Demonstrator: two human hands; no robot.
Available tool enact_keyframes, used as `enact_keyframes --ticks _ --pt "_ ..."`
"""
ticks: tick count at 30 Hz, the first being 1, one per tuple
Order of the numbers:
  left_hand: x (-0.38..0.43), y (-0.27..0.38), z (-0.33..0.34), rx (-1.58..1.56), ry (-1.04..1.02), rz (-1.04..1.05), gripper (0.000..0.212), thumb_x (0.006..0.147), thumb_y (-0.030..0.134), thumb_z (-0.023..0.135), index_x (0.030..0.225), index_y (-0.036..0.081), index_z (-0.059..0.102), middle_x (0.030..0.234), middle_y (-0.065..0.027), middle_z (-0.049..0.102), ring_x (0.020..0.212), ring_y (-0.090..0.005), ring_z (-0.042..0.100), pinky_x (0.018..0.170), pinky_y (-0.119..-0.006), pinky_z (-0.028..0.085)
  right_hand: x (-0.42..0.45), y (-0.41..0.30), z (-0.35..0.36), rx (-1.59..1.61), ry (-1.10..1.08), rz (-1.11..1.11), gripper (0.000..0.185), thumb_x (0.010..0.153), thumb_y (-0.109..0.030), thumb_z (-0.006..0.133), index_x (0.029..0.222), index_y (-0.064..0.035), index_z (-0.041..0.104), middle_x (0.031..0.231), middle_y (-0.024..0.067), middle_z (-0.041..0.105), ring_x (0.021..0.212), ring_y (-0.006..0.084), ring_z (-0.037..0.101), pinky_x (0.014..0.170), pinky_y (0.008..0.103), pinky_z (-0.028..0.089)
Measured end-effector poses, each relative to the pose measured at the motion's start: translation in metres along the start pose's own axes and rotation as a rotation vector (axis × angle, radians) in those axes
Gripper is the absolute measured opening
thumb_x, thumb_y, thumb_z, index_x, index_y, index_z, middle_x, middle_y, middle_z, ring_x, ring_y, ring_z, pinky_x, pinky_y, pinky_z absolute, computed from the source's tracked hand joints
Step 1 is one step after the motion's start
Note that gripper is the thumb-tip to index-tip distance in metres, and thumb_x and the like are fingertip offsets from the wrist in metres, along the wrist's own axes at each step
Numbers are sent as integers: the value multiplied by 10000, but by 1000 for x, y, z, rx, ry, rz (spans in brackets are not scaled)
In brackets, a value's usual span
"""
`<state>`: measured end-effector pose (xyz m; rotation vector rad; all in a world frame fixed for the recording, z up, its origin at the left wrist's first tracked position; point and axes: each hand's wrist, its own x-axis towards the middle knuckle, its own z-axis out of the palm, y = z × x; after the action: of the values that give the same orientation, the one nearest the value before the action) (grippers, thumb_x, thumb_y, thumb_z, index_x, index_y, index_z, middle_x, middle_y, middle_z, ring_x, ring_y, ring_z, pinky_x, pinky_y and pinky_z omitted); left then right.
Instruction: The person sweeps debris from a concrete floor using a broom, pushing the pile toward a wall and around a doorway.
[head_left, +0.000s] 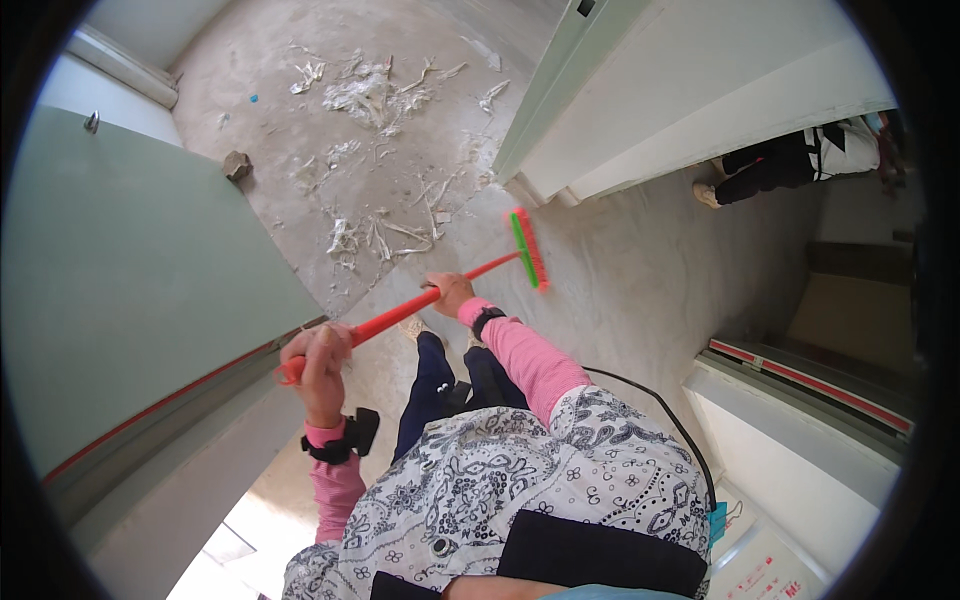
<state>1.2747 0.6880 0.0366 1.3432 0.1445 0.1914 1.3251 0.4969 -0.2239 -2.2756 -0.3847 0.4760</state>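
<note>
A push broom with a red handle slants across in front of me. My left hand grips it near its top end, by the hanging loop. Further down the pole, my right hand is closed around it. The broom head, green with red bristles, is at the concrete floor, right of the debris and below the door frame's corner. Whitish plastic scraps and strips lie scattered over the floor beyond, with a smaller cluster of strips closer to my feet.
A pale green door stands at the left, with a stone at its edge. A door frame and wall rise ahead on the right. Another person is beyond that wall. A window-like sill runs at the right.
</note>
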Motion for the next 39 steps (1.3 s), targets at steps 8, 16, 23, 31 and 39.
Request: enact_keyframes --ticks 8,16,23,31,39 --pt "-2 2 22 139 83 -148 317 845 38 526 552 -10 417 611 -82 513 549 -170 455 661 -347 457 10 22 -39 -39 119 -66 129 769 -196 569 858 -119 620 787 148 639 772 341 624 662 431 485" --pt "-1 17 15 -15 -110 78 359 845 28 495 503 6 388 594 -85 491 585 -165 461 694 -364 459 18 -5 -52 -61 -129 -77 199 706 -127 611 903 -142 626 843 129 661 832 338 630 715 439 489" --pt "-12 -20 10 -48 97 -41 241 867 74 539 647 -22 516 592 -49 486 581 -134 440 702 -332 468 38 31 -14 -80 -152 -100 205 716 -131 598 918 -154 626 856 122 664 829 331 633 713 439 489" --pt "-21 15 17 131 -26 -124 261 835 69 476 587 -14 472 581 -37 469 561 -131 434 738 -341 465 7 5 -49 -63 -108 -46 143 736 -160 602 876 -132 602 807 130 648 802 336 622 683 444 478" --pt "-1 20 -21 46 77 67 256 816 41 498 577 2 415 582 -73 472 570 -187 467 712 -381 466 46 -21 7 5 -110 -212 121 730 -138 599 848 -115 611 796 140 642 800 341 619 670 448 473"
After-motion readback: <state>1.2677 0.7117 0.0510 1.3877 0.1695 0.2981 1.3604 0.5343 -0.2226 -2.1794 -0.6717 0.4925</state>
